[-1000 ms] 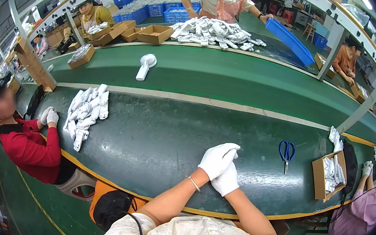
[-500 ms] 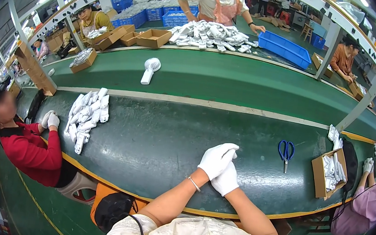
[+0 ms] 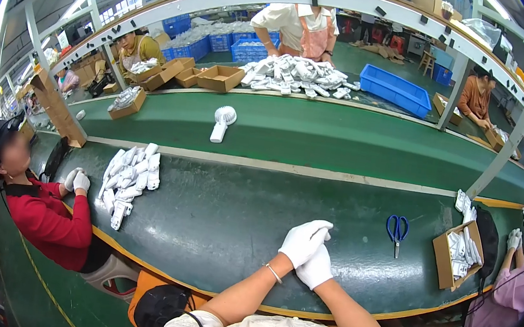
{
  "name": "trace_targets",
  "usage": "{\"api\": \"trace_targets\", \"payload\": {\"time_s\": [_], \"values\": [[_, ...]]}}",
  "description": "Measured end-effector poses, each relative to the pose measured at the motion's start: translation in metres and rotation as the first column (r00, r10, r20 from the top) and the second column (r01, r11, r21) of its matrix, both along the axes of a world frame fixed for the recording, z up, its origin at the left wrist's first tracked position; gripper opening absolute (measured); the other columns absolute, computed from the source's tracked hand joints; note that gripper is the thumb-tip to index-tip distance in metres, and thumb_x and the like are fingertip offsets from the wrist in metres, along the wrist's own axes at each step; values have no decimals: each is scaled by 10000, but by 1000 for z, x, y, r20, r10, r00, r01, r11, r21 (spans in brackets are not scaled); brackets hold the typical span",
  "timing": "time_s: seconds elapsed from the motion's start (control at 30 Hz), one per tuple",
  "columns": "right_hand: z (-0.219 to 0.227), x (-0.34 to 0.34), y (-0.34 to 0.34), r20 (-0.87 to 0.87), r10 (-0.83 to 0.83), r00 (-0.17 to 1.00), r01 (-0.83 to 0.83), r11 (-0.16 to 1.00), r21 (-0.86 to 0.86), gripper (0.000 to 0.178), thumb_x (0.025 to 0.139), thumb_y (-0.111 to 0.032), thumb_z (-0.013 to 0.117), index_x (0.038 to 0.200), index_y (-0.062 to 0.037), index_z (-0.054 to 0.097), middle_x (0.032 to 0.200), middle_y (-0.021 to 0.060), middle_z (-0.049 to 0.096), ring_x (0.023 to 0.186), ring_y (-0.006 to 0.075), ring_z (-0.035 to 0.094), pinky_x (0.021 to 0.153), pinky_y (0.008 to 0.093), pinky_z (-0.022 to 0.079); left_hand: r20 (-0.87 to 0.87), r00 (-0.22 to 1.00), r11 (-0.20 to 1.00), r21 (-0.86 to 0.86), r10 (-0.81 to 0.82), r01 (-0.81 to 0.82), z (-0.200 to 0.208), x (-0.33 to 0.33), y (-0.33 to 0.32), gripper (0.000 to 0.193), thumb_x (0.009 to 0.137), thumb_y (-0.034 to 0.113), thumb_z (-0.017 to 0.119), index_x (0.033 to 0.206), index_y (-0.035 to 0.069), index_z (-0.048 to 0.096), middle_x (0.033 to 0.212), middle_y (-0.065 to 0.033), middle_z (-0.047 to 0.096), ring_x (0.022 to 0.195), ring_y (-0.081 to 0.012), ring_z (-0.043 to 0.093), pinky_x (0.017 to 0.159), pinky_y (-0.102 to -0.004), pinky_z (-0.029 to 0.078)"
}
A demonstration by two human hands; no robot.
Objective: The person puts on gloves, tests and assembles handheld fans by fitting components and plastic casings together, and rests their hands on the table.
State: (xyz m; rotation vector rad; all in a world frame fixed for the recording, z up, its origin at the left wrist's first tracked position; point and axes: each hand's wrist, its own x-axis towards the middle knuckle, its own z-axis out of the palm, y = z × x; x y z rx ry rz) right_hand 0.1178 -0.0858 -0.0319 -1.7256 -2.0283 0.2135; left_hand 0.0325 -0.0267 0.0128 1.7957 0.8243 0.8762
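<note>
My two hands, in white gloves, rest together over the green worktable point(image 3: 216, 223) near its front edge. The left hand point(image 3: 304, 243) lies across the right hand point(image 3: 316, 270), its fingers closed and pointing away to the right. The right hand's fingers are mostly hidden beneath it. Neither hand shows any object in it. To their right lie blue-handled scissors point(image 3: 397, 234), points toward me. Farther right stands an open cardboard box point(image 3: 443, 261) filled with white plastic parts point(image 3: 462, 251). A pile of white plastic parts point(image 3: 128, 177) lies to the left.
Beyond the table runs a green conveyor belt point(image 3: 316, 137) carrying a white handheld fan point(image 3: 222, 123). Across it are heaped white parts point(image 3: 291, 75), a blue crate point(image 3: 395, 90) and a standing person point(image 3: 296, 32). Seated co-workers flank me, one in a red top point(image 3: 51, 223).
The view has tilted up, so everything sits lower in the picture. My hands keep their joined pose. The person across has drawn a hand back from the blue crate.
</note>
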Motion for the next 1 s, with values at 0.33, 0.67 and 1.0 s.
{"api": "trace_targets", "payload": {"time_s": [0.33, 0.67, 1.0], "values": [[9, -3, 1, -35, -34, 999, 38, 995, 97, 262, 816, -172, 592, 1013, -16, 664, 972, 203, 685, 965, 370, 645, 838, 467, 501, 15, 1000, 999, -47, -20, 21, -2, 2, 2, 250, 976, 152, 545, 1165, 59, 680, 911, -96, 737, 830, -177, 708, 782, -307, 561], [2, 3, 3, -64, -24, 998, 24, 1000, -4, 306, 858, -175, 594, 1119, -17, 619, 1054, 211, 662, 1001, 366, 640, 869, 446, 511, 14, 1000, 1000, -3, -16, 16, -3, 4, 5, 239, 985, 139, 542, 1168, 60, 675, 905, -99, 730, 812, -168, 702, 766, -299, 565], [-5, 3, 5, 84, 17, 996, -17, 1000, 7, 313, 861, -182, 587, 1125, -17, 620, 1069, 204, 659, 1025, 354, 629, 891, 432, 498, 11, 1000, 1000, -19, -10, 11, -3, 3, 4, 244, 981, 145, 542, 1168, 69, 681, 908, -93, 731, 810, -177, 701, 768, -302, 557]]}}
